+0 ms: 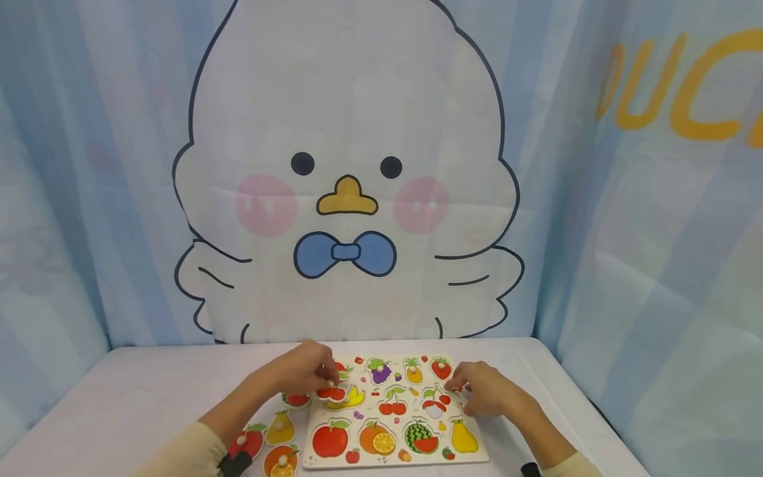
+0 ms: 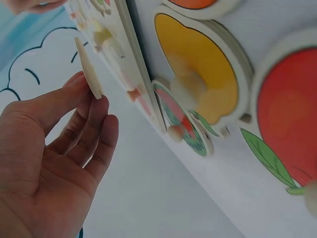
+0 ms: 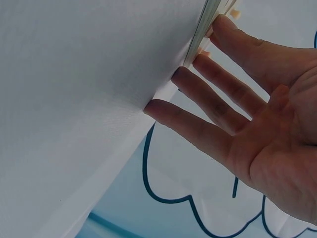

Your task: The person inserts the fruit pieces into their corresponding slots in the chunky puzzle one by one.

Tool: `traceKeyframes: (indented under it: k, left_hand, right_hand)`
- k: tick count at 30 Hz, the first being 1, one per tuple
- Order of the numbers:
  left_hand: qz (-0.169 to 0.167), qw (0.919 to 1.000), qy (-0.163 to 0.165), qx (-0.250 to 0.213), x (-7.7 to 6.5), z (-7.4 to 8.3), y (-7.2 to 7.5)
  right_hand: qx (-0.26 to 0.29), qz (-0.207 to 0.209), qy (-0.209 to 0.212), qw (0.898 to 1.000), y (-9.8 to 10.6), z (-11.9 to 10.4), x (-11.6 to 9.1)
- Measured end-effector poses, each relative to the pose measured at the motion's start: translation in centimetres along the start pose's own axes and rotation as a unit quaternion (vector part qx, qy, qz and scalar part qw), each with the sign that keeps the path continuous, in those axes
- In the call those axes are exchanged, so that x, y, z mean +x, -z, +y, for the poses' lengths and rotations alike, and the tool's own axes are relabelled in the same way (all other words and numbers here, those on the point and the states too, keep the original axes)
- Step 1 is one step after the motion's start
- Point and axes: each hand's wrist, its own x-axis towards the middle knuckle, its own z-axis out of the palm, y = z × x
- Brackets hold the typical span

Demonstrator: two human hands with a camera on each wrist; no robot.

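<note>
In the head view my left hand is over the upper left of the fruit puzzle board. It pinches a thin wooden puzzle piece with red cherries; the left wrist view shows this piece edge-on between thumb and fingers. My right hand is at the board's right edge, its spread fingers reaching to the edge and the tabletop beside it. Knobbed grape, pineapple and strawberry pieces sit in the top row. Part of the upper left is hidden behind my left hand.
Left of the board lie loose knobbed pieces: a watermelon, a pear, an apple and an orange. The white table ends at a curtain printed with a cartoon duck.
</note>
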Motion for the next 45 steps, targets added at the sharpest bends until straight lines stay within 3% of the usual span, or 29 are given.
traceKeyframes:
  k: [9,20,33,45]
  left_hand:
    - [-0.004,0.9999,-0.01,0.003,1.5,0.8,-1.0]
    - [-0.03,0.999,-0.031,0.012,3.1,2.8,-1.8]
    - [-0.052,0.9973,-0.028,0.044,4.8,4.6,-3.6]
    - [-0.057,0.9959,-0.025,0.065,5.8,5.9,-4.0]
  right_hand:
    - [-0.003,0.0,0.002,1.0,0.0,0.1,0.0]
    - [0.004,0.002,0.003,1.0,0.0,0.1,-0.1]
    - [0.005,0.002,0.005,1.0,-0.1,0.2,0.1]
    - [-0.002,0.0,0.001,1.0,0.0,0.2,0.1]
